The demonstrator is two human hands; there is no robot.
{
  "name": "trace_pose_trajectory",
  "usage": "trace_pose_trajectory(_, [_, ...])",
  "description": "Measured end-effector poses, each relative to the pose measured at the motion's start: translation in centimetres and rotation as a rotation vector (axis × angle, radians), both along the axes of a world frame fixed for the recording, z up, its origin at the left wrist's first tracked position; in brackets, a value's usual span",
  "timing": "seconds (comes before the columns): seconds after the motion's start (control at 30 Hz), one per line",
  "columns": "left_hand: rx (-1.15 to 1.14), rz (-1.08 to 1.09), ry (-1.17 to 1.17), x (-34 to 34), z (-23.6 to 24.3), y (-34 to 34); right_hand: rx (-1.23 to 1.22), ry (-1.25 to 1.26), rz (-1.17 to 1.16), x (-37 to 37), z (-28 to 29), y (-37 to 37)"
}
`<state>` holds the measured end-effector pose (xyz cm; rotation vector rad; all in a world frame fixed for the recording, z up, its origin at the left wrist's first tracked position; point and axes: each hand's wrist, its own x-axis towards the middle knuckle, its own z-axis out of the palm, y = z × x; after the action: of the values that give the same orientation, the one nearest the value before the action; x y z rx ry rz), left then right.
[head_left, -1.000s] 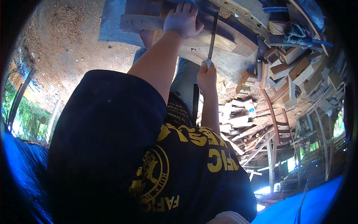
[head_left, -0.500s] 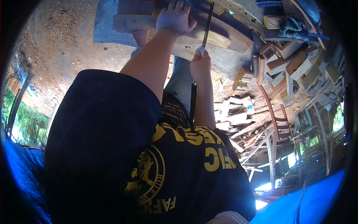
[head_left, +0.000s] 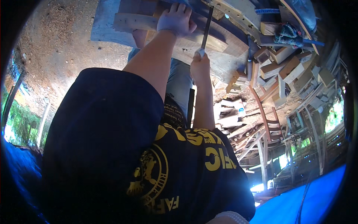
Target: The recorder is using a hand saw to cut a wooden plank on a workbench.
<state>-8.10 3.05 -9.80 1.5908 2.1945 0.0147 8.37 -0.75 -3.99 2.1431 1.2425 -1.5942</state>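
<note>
My left hand [head_left: 173, 21] presses on a wooden piece [head_left: 135, 21] lying across the work surface, its fingers bent over the wood and the thumb out to the right. In my right hand [head_left: 200, 66], the fingers are wrapped round the pale handle [head_left: 200, 52] of a long, narrow, dark metal tool. Its straight blade [head_left: 207, 30] points away from me, over the boards to the right of my left hand. Whether it is a file or a saw seen edge-on, I cannot tell. A flat wooden board [head_left: 214, 42] lies just right of the blade.
Stacked wood blocks [head_left: 285, 69] and a dark-handled tool [head_left: 249, 63] lie to the right, near a dark cloth [head_left: 289, 35]. Offcuts [head_left: 229, 112] cover the ground by a brown wooden chair frame [head_left: 274, 123]. Sawdust-strewn ground [head_left: 74, 44] lies left.
The view has shifted slightly, moving the background a little left. My right hand and its tool sit slightly nearer me. The left hand stays on the wood.
</note>
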Motion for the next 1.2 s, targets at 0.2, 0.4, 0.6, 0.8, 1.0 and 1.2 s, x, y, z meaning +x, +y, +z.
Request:
trace_pose_trajectory(0.2, [0.026, -0.015, 0.005, -0.8, 0.9, -0.2, 0.167, -0.052, 0.139, -0.3, 1.6, -1.8])
trace_pose_trajectory(0.4, [-0.080, -0.022, -0.100, -1.0, 1.1, 0.3, 0.232, -0.079, 0.171, -1.4, 0.8, -0.3])
trace_pose_trajectory(0.6, [-0.137, -0.025, -0.136, -1.3, 1.9, -0.1, 0.200, -0.074, 0.169, -0.7, 1.2, -2.7])
trace_pose_trajectory(0.8, [-0.121, -0.032, -0.149, -0.7, 2.1, 0.3, 0.266, -0.076, 0.160, -0.1, -0.5, -3.5])
trace_pose_trajectory(1.0, [-0.018, -0.012, -0.035, -0.9, 1.3, -0.8, 0.022, -0.054, 0.059, 0.7, 3.7, -6.0])
trace_pose_trajectory(1.2, [-0.011, -0.012, -0.096, -0.2, 2.3, 0.3, 0.159, 0.024, 0.075, 1.1, -0.9, -1.4])
